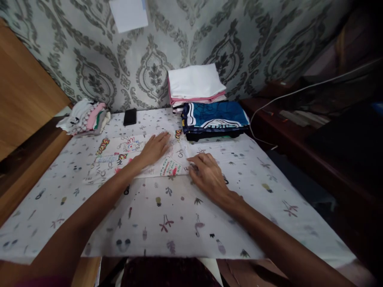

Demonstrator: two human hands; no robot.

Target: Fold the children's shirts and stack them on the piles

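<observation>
A: What surface and room are shown?
B: A table covered by a white cloth (182,217) printed with small plants and sunglasses, set against a wall (185,44) patterned in grey damask medallions. A pale sheet (129,15) hangs on the wall; a smooth wooden panel (26,67) stands at left, and a thin white cable (299,91) curves down at right.

A: And the materials and shapes?
B: At the table's centre lies a white printed fabric (152,168), flat and roughly oblong, bearing coloured lettering and drawings. Behind it, a dark rectangular object (130,117) lies near a small, soft-edged pile of clothes (85,117). To the right, a squared stack topped in white (196,81) stands behind a stack topped in blue (217,115) with white trim.

A: How are the hands placed?
B: The left hand (154,149) lies palm down on the fabric, fingers extended, grasping nothing. The right hand (208,173) is at the fabric's right end, index finger outstretched, the others bent; whether it pinches the edge cannot be told.
</observation>
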